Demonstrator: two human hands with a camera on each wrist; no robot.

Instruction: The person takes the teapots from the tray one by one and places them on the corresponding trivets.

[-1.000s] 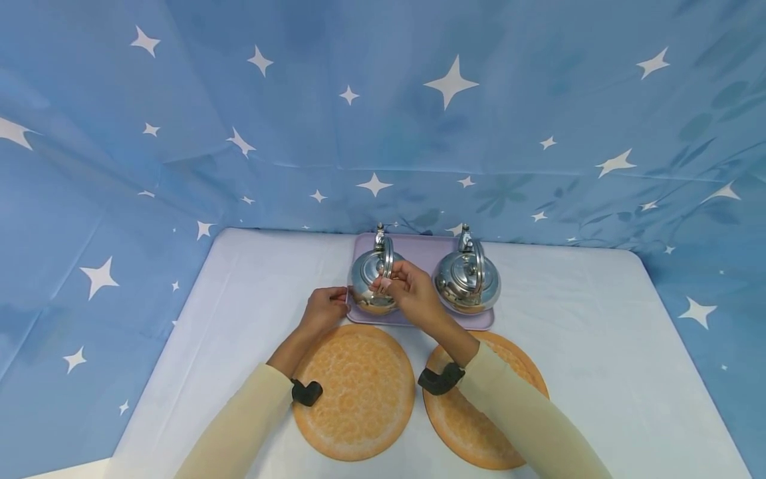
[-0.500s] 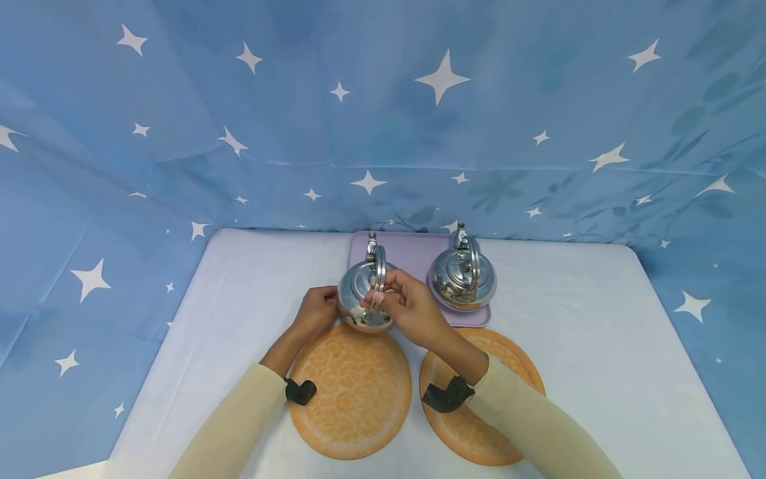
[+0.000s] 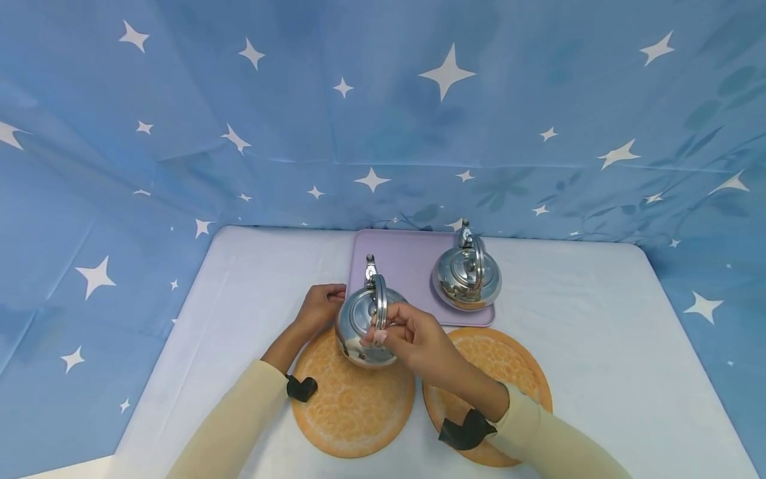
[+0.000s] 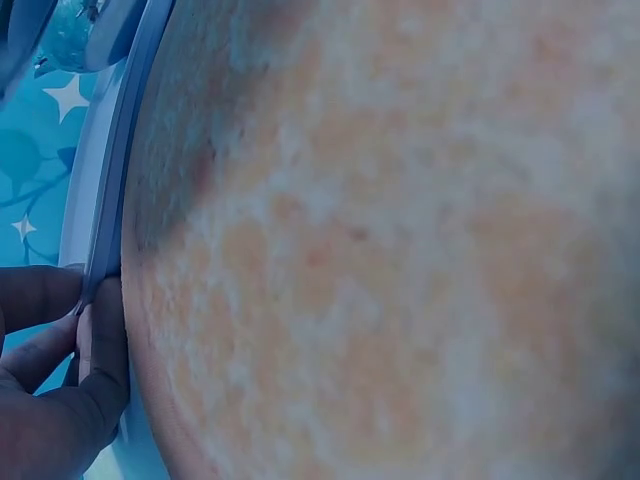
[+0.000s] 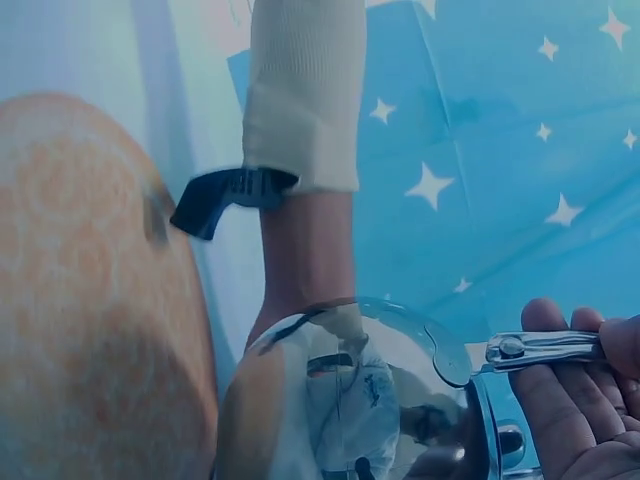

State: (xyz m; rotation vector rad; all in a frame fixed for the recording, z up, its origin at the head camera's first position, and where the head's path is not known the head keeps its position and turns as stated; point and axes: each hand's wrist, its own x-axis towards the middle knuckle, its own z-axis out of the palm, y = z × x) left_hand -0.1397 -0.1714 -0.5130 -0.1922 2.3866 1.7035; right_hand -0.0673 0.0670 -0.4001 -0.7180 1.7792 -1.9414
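My right hand (image 3: 421, 342) grips the upright handle of a shiny steel kettle (image 3: 359, 319). That kettle hangs over the near left corner of the lilac tray (image 3: 395, 256) and the far part of the left round orange mat (image 3: 350, 419). In the right wrist view the fingers (image 5: 560, 410) curl round the handle beside the kettle's mirror-like body (image 5: 350, 400). My left hand (image 3: 320, 306) is at the tray's left edge; in the left wrist view its thumb and fingers (image 4: 100, 350) pinch the tray rim (image 4: 105, 200).
A second steel kettle (image 3: 467, 276) stands on the tray's right side. A second round orange mat (image 3: 503, 359) lies at the right, partly under my right forearm. White cloth (image 3: 622, 346) covers the table, and a blue star-patterned curtain (image 3: 395, 133) hangs behind.
My right hand has lifted the left kettle off the tray and brought it toward me, over the left mat. My left hand has stayed at the tray's edge.
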